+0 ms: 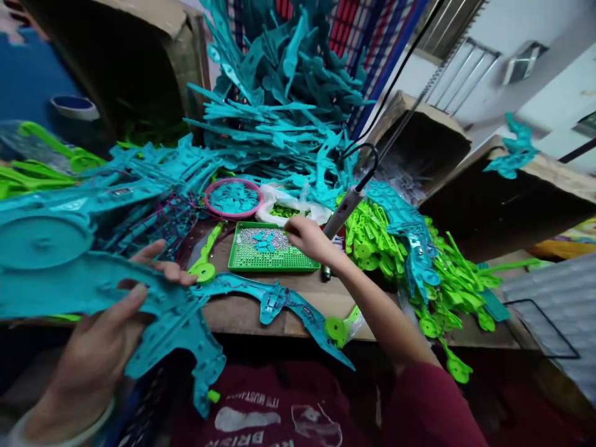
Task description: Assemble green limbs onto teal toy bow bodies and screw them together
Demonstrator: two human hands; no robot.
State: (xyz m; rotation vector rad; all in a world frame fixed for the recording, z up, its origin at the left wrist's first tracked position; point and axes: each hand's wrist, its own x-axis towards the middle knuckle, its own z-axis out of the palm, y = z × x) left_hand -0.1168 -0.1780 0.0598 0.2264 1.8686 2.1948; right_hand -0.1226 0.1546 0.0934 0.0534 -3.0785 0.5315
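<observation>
My left hand (pixel 112 329) grips a large teal plastic panel (pixel 167 304) with a curved, branching outline, thumb on the near face and fingertips showing past its far edge. My right hand (pixel 305 236) is closed in a pinch at the right end of a green perforated tray (pixel 279 263); whatever is between the fingertips is too small to tell. In the tray lie many small silvery pieces (pixel 246 236) and several little teal parts (pixel 264 242). An electric screwdriver (pixel 343 214) on a black cord hangs just beyond my right wrist. A curved teal piece (pixel 298 301) lies at the table's front edge.
Teal parts (pixel 261 130) are heaped at the back. Lime green parts (pixel 372 239) pile up on the right, beside cardboard boxes (pixel 526 205). A pink basket (pixel 233 198) of small teal parts and a white plastic bag (pixel 298 202) stand behind the tray.
</observation>
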